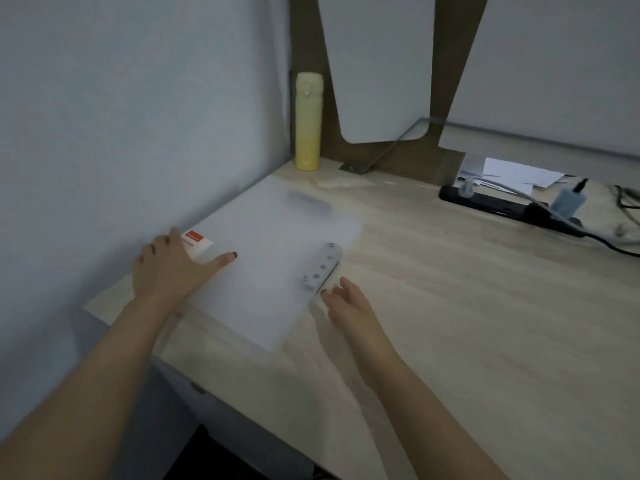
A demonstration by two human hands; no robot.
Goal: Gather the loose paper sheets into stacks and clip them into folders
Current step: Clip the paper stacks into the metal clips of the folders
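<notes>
A translucent white clip folder [263, 271] lies on the wooden desk [450, 323] against the left wall. A metal clip bar [322, 266] sits on its right edge, and a small red-and-white label [197, 241] marks its left corner. A second folder [277, 202] with a dark clip lies under it, further back. My left hand [173, 268] rests flat on the top folder's left edge, fingers spread. My right hand [349, 303] hovers beside the clip bar with its fingertips at the folder's edge, holding nothing. Loose paper sheets [512, 174] lie at the back right.
A yellow bottle [307, 123] stands in the back corner by the wall. A black power strip [502, 206] with plugs and cables runs along the back right. A glass-edged shelf [519, 136] sits above the papers. The desk's front-left edge drops off near my left forearm.
</notes>
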